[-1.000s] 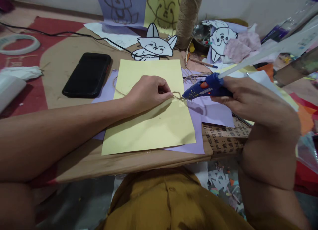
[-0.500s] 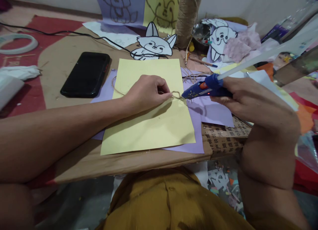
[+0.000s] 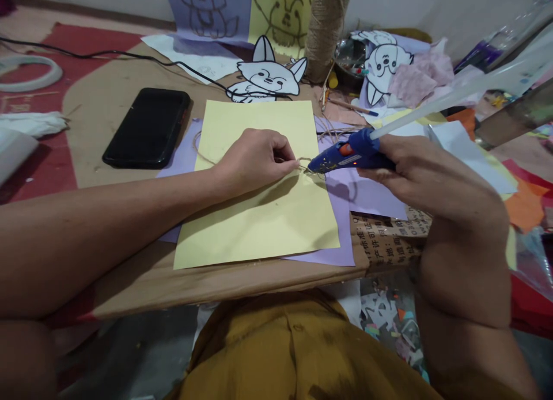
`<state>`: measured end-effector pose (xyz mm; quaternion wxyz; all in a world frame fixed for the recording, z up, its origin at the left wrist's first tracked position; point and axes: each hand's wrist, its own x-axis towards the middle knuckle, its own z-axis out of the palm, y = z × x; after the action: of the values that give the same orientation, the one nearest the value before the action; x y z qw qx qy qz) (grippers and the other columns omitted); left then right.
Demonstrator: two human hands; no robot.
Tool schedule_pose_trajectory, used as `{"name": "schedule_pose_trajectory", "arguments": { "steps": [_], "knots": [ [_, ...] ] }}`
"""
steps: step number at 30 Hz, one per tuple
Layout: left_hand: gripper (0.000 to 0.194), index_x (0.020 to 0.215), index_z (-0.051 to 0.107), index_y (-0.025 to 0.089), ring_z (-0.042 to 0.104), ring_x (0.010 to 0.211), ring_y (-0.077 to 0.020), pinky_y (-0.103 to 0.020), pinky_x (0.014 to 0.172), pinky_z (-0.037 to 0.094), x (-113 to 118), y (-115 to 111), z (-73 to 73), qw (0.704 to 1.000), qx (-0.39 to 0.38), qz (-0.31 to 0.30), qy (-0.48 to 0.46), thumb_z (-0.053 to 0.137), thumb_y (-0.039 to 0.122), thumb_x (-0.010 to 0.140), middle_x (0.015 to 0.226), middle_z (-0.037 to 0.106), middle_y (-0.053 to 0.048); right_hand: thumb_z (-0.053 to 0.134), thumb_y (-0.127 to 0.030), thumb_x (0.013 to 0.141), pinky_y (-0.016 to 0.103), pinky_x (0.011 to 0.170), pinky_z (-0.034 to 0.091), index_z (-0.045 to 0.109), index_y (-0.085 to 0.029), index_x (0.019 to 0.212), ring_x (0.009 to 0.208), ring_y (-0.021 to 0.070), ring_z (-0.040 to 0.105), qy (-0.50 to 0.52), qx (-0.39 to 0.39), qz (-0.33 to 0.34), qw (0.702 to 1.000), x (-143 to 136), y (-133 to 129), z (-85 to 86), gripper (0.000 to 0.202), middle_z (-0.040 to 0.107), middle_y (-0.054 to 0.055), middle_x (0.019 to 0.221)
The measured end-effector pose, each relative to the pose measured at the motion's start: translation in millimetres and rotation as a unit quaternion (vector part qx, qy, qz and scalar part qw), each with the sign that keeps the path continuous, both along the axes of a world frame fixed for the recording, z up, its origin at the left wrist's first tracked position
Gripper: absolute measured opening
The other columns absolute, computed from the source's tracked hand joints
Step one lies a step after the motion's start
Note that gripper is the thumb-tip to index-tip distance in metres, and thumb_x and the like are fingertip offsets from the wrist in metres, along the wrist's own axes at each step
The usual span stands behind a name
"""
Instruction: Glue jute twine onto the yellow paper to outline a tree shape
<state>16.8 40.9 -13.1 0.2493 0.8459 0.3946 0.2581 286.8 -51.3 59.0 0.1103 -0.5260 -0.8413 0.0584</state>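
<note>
My left hand rests on a yellow sheet of paper, thumb and forefinger pinched on a piece of jute twine. The twine trails out to the left of the hand and forms a small loop beyond the fingertips. In my right hand is a blue hot glue gun with a long white glue stick standing out of its back. Its nozzle is at the twine, close to my left fingertips. Purple paper lies beneath the yellow sheet.
A black phone lies left of the paper. Behind stand a paper fox cutout, a twine spool and drawings on purple and yellow paper. A black cable crosses the cardboard. Paper scraps and a tape roll lie at the sides.
The glue gun has moved slightly left in my right hand, bringing its nozzle closer to my left fingertips. My left hand keeps its pinch on the twine, nearly still.
</note>
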Motion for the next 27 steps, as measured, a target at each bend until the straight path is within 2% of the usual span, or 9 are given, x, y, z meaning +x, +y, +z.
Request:
{"name": "schedule_pose_trajectory", "arguments": {
  "steps": [4,13,22,27],
  "knots": [
    [0.011,0.081,0.083,0.020,0.070,0.070,-0.0162,-0.028,0.072,0.050,-0.1,0.7,-0.3,1.000,0.004,0.000,0.003,0.077,0.029,0.085,0.080,0.080,-0.004,0.061,-0.032,0.096,0.041,0.076,0.051,0.063,-0.025,0.093,0.087,0.0293,0.068,0.000,-0.002,-0.005,1.000,-2.4,0.3,-2.2,0.008,0.073,0.008,0.092],
    [0.012,0.080,0.083,0.021,0.070,0.070,-0.0159,-0.028,0.071,0.050,-0.4,2.4,-1.7,1.000,0.005,0.003,0.005,0.077,0.030,0.084,0.080,0.080,-0.003,0.059,-0.031,0.092,0.042,0.075,0.049,0.058,-0.026,0.088,0.079,0.0277,0.064,-0.009,0.003,-0.011,1.000,-2.9,2.8,-3.5,0.007,0.068,0.007,0.087],
    [0.014,0.079,0.082,0.021,0.071,0.071,-0.0163,-0.028,0.071,0.050,-0.2,1.9,-1.9,1.000,0.011,0.005,0.007,0.075,0.032,0.083,0.079,0.080,-0.004,0.060,-0.029,0.096,0.042,0.078,0.052,0.067,-0.025,0.103,0.087,0.0308,0.069,-0.012,-0.004,-0.011,1.000,1.5,-0.8,0.3,0.011,0.074,0.007,0.094],
    [0.013,0.079,0.082,0.021,0.071,0.072,-0.0165,-0.028,0.072,0.051,-0.2,1.6,-2.0,1.000,0.008,0.003,0.002,0.075,0.032,0.083,0.080,0.080,-0.003,0.060,-0.034,0.098,0.043,0.078,0.053,0.068,-0.025,0.105,0.089,0.0318,0.069,-0.008,0.002,-0.006,1.000,1.0,0.3,-1.1,0.014,0.074,0.008,0.091]
  ]
}}
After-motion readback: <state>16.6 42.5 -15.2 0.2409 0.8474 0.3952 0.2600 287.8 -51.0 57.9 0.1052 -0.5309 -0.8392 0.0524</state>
